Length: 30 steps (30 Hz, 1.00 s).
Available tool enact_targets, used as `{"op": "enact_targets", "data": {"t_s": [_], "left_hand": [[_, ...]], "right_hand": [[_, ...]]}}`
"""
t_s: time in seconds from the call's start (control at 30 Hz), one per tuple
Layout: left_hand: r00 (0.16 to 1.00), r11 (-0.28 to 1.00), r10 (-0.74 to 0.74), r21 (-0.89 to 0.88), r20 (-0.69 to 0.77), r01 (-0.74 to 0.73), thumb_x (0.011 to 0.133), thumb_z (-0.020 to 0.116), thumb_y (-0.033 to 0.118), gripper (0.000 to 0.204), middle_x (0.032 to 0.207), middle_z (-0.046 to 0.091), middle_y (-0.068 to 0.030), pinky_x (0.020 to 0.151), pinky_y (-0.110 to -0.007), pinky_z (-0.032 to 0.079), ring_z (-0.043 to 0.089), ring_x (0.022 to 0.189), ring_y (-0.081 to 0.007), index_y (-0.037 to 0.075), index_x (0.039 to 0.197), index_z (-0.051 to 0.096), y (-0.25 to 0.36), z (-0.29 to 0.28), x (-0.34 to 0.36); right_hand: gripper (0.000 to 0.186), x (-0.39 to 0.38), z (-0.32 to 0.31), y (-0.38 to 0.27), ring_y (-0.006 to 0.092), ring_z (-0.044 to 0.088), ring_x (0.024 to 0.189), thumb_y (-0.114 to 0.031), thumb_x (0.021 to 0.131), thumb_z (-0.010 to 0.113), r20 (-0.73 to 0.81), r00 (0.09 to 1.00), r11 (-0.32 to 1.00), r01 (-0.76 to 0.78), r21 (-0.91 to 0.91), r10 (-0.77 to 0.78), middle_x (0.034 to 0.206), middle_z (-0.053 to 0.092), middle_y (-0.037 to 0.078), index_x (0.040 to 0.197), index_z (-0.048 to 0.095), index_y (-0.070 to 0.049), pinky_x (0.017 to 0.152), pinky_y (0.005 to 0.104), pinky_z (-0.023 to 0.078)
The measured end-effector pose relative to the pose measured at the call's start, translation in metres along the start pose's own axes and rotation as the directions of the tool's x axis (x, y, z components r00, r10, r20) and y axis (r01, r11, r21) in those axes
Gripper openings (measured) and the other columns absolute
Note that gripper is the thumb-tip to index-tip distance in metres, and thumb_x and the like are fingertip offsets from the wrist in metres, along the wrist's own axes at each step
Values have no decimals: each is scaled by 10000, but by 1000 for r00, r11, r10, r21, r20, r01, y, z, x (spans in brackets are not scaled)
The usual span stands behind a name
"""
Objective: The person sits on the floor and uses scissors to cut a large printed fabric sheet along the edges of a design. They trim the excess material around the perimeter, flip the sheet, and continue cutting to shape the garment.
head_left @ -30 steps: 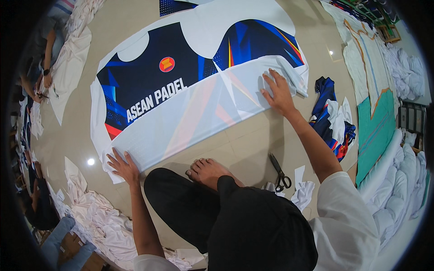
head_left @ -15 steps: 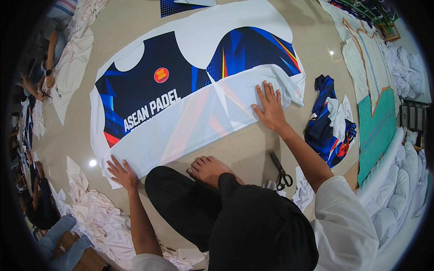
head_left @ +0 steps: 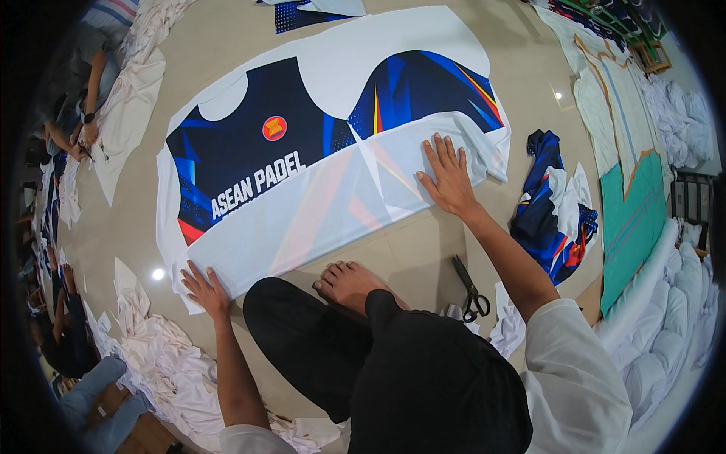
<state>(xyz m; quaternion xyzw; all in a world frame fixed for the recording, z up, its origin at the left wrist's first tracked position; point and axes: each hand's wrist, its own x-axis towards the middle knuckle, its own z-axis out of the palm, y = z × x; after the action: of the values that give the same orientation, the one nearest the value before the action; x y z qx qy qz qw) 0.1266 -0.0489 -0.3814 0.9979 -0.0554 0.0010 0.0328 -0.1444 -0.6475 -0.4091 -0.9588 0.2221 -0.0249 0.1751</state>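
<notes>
Printed fabric (head_left: 325,193) under outspread left hand (head_left: 206,293) and outspread right hand (head_left: 451,180).

printed fabric (head_left: 253,129) partly hidden (folded over), dotted piece (head_left: 289,18) cropped

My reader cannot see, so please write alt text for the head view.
A person's bare left hand and bare right hand rest spread on the folded-over white underside of dark-blue printed fabric. Black scissors lie on the glossy beige floor.

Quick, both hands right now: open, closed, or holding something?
Left hand: open, spread on the left end of the folded fabric, not gripping it.
Right hand: open, palm down toward the fabric's right end, not gripping.
</notes>
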Motion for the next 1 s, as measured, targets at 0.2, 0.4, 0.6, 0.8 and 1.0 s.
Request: {"op": "enact_targets", "data": {"t_s": [0.2,0.4,0.6,0.8,1.0], "left_hand": [[993,990,79,-111,-88,-89,1118,428,446,682,1760,166,-211,1264,-674,87,128,1609,-485,151,1701,231,47,-18,21],[813,777,582,-308,17,-549,1080,565,307,698,1712,303,-221,1295,-560,150,210,1602,-430,69,1673,283,192,-31,32],[695,735,678,-251,238,-630,1053,531,487,775,1766,125,-204,1244,-721,88,113,1613,-477,141,1693,262,330,-1,-39],[794,808,587,-178,160,-562,1056,503,502,775,1768,123,-204,1244,-725,57,65,1616,-488,136,1694,259,365,30,-68],[809,814,577,-151,111,-561,1062,485,506,756,1762,155,-206,1246,-724,53,64,1617,-483,135,1688,281,366,38,-71]], "right_hand": [[701,-20,-14,0,449,193,1602,-388,1056,553,-52,996,995,-70,74,74,1725,240,241,1642,349,-61,1259,665,126],[550,-118,-30,-11,486,449,1418,-215,995,668,-175,975,970,-100,220,140,1542,465,300,1481,509,-10,1183,566,347],[366,-248,-56,-40,449,605,1059,-59,853,750,146,920,900,-387,201,363,1144,586,241,1166,573,8,867,505,525],[422,-315,-66,-47,450,603,1073,-56,799,752,184,903,887,-420,190,388,1139,577,226,1175,567,-6,880,513,524],[461,-339,-60,-54,438,622,1061,-36,761,776,299,811,791,-572,217,504,1142,581,204,1165,556,-7,886,510,543]]}}
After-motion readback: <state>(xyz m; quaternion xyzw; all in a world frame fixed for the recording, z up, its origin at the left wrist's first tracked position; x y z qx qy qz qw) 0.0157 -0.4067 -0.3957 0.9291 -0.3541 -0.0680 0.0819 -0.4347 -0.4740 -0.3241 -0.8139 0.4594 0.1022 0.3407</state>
